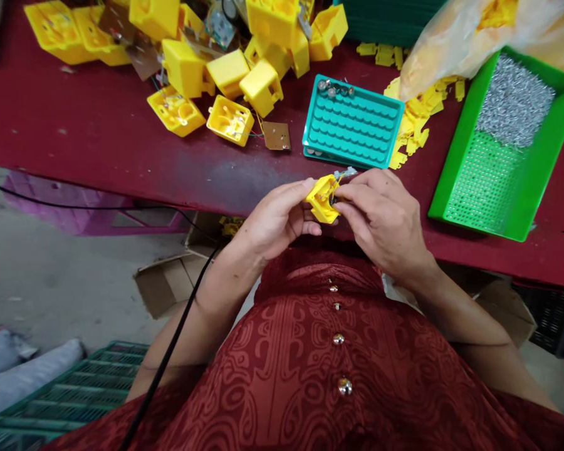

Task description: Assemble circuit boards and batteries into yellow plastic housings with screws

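My left hand [277, 219] grips a small yellow plastic housing [320, 199] by its left side, just in front of my body. My right hand [380, 219] pinches the housing's right side, and its fingertips hide part of the opening. Thin wires [339, 181] rise from the housing to a small pale connector [346, 172]. Beyond my hands lies a teal tray with rows of round hollows [352, 122], with a few metal discs at its far edge. Several more yellow housings [230, 120] lie farther off, along with a brown circuit board [276, 135].
The dark red table edge [169, 188] runs just beyond my hands. At right, a green perforated tray [455, 150] holds a heap of silver pins [514, 103]. Small yellow parts [416, 119] and a plastic bag [474, 44] lie nearby. A black cable [169, 351] hangs across my left arm.
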A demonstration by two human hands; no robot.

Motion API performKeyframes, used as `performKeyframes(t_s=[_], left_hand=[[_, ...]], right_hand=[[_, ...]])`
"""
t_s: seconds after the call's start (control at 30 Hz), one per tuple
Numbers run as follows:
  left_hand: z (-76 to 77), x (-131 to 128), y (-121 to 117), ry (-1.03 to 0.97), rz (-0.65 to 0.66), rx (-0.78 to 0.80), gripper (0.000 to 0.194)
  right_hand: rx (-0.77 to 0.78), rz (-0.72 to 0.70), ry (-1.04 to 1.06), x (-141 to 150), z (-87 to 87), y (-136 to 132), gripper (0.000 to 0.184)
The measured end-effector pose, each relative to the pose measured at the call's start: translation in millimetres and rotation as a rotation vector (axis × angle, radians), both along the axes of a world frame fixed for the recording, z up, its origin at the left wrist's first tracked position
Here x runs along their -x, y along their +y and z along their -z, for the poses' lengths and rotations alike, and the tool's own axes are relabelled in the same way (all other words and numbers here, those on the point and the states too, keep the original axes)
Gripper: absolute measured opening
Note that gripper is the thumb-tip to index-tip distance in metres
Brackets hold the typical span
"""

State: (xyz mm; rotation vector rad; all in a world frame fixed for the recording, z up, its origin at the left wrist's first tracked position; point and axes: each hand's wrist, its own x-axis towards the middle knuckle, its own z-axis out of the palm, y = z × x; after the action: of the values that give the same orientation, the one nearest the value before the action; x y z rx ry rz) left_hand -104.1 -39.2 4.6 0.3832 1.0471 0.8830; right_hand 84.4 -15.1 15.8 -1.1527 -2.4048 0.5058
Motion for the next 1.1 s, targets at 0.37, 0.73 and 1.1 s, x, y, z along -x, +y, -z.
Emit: performKeyframes(t_s=[0.37,0.73,1.1], left_hand=[[0.7,0,-2,0.026,0.014,-0.061,0.021],[0.2,-2,0,-0.080,-0.076,0.046,0.018],[-4.1,-6,-1,0.026,-0.032,0.008,0.020]], right_hand=[[-0.002,-0.038,-0.176,3,-11.5,2,0.029],[-0.039,0.002,-0.002,2,-4.3,-2,0.020],[-0.112,-0.031,-0.095,1,-0.2,-2,0.023]])
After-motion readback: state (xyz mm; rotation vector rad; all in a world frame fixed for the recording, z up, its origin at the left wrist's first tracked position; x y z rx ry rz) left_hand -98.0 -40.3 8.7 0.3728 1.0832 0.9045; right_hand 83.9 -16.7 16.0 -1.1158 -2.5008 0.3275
